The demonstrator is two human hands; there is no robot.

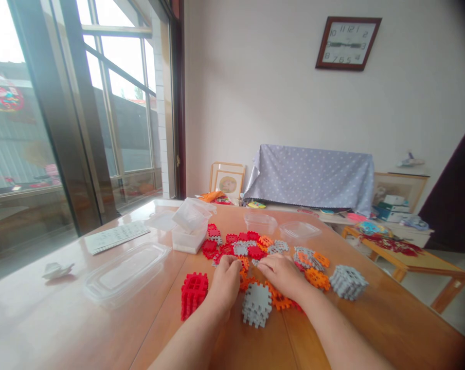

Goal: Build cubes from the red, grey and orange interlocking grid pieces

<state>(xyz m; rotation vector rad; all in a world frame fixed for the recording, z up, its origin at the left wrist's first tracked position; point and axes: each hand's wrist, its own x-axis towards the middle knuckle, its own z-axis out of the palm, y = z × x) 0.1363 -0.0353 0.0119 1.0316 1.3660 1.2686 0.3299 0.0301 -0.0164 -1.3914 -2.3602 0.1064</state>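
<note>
My left hand [227,280] is closed, its fingers curled together at the near left side of a pile of interlocking plastic building tiles. Whatever it may hold is hidden by the fingers. Over the right part of the pile lies my right hand [281,273], fingers stretched towards the left and fingertips at a small grey tile [255,262]. Orange tiles [281,300] show beneath that hand. Between my forearms stands a stack of grey tiles [257,303]. Left of my left hand is a stack of red tiles [194,294]. Another grey stack [349,282] sits to the right.
Clear plastic boxes [186,240] stand behind the pile on the left. Clear lids [126,272] and a printed sheet [117,237] lie on the wooden table [155,318]. A small pale object [57,271] rests far left. Another clear container [260,223] is at the back.
</note>
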